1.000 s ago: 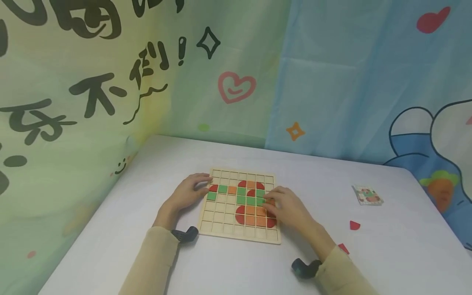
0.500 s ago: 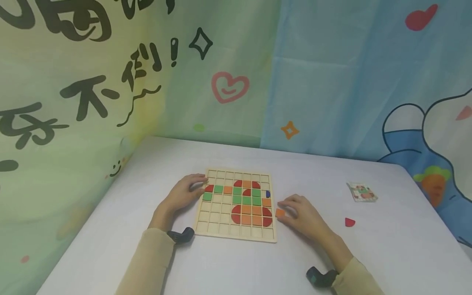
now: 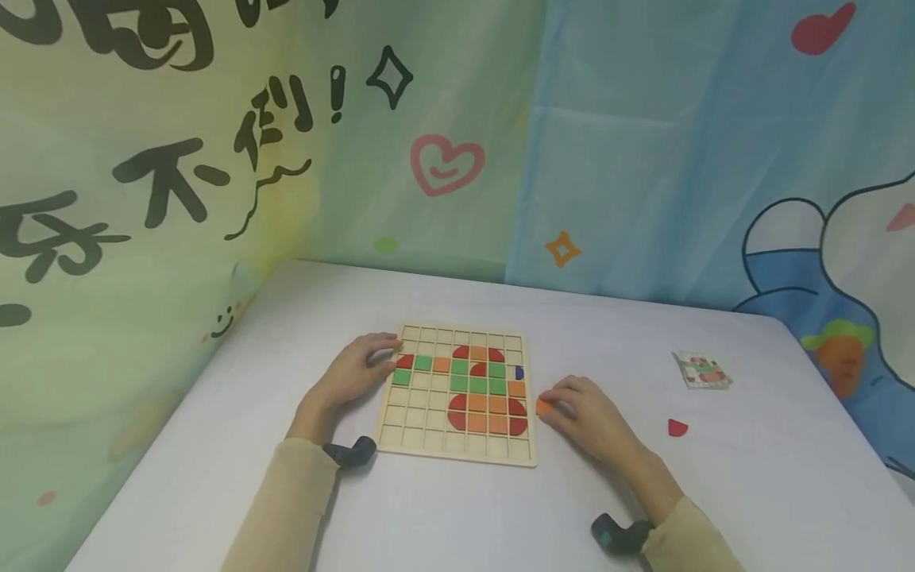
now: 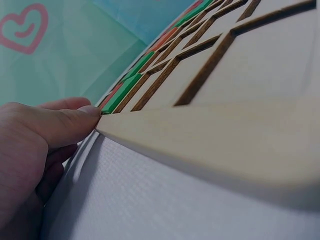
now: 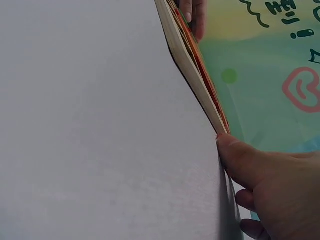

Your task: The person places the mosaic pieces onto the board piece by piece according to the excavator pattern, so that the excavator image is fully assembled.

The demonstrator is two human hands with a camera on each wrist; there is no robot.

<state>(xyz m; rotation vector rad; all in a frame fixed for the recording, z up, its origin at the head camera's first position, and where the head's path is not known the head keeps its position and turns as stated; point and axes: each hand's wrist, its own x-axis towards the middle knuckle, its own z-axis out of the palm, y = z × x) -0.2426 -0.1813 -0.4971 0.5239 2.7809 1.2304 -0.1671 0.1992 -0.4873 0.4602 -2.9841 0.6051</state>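
A square wooden grid board (image 3: 433, 437) lies on the table with red, orange and green pieces set in its cells. One blue piece (image 3: 519, 372) sits in a cell by the right edge, above an orange square. My left hand (image 3: 355, 371) rests at the board's left edge, its thumb (image 4: 82, 120) beside a green square (image 4: 122, 94). Just off the opposite edge, my right hand (image 3: 589, 417) pinches a small orange square tile (image 3: 544, 407) between thumb and fingers. In the right wrist view, the thumb (image 5: 245, 160) is at the board's side and the tile is mostly hidden.
A loose red rounded piece (image 3: 677, 427) lies on the white table (image 3: 457, 516), right of my right hand. Farther back is a small stack of picture cards (image 3: 703, 371). Printed cloth (image 3: 643, 159) hangs behind the table.
My right hand has moved from over the board's right side to just outside its edge, uncovering the blue piece and an orange square. My left hand stays at the left edge.
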